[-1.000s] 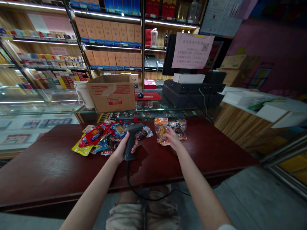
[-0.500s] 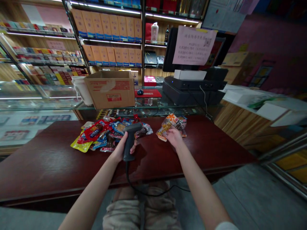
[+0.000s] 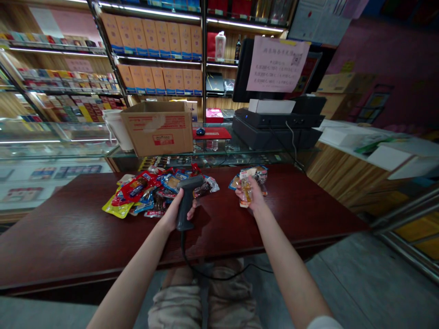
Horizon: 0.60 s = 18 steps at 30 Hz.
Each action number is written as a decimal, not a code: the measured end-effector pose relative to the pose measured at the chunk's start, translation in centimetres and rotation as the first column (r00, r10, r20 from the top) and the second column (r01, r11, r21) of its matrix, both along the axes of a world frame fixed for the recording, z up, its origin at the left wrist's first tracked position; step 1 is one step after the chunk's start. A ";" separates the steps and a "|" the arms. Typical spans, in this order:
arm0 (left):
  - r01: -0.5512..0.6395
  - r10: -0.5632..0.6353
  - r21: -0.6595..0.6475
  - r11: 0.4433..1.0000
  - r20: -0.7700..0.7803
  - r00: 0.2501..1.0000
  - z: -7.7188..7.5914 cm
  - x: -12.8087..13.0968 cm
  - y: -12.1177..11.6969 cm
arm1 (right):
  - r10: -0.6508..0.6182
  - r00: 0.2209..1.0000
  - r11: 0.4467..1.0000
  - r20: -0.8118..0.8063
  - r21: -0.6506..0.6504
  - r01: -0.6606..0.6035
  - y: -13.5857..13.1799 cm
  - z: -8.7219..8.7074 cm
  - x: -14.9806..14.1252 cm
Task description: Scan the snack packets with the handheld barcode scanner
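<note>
My left hand (image 3: 174, 214) is wrapped round the handle of a dark grey barcode scanner (image 3: 185, 203), its head pointing right. A black cable runs down from the handle. Beside it on the left lies a heap of snack packets (image 3: 144, 191) in red, blue and yellow wrappers. My right hand (image 3: 254, 194) grips a clear snack packet (image 3: 246, 188) with yellowish contents, over a smaller group of packets (image 3: 261, 175) on the right of the dark red table (image 3: 219, 224). Fingers and palm hide part of the held packet.
Behind the table, a cardboard box (image 3: 157, 130) and a white cup (image 3: 119, 130) stand on a glass counter. A monitor with a pink paper sign (image 3: 277, 64) rises above a black cash drawer (image 3: 270, 132). The scanner cable (image 3: 222, 278) hangs over my legs.
My right hand has shifted slightly right and turned the clear packet more upright, uncovering a blue-edged packet beneath. My left hand and the scanner have hardly moved.
</note>
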<state>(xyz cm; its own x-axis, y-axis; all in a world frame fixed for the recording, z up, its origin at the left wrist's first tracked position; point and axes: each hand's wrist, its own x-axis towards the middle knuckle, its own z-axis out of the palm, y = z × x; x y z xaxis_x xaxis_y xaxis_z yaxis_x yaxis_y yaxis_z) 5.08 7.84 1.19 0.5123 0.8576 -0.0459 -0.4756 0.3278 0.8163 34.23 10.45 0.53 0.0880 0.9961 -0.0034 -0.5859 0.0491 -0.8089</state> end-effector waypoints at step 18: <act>0.048 -0.047 0.009 0.999 -0.034 0.998 0.5 0.7 -0.6 | -0.199 0.889 0.976 0.412 0.160 0.145 0.1 -1.1 -2.2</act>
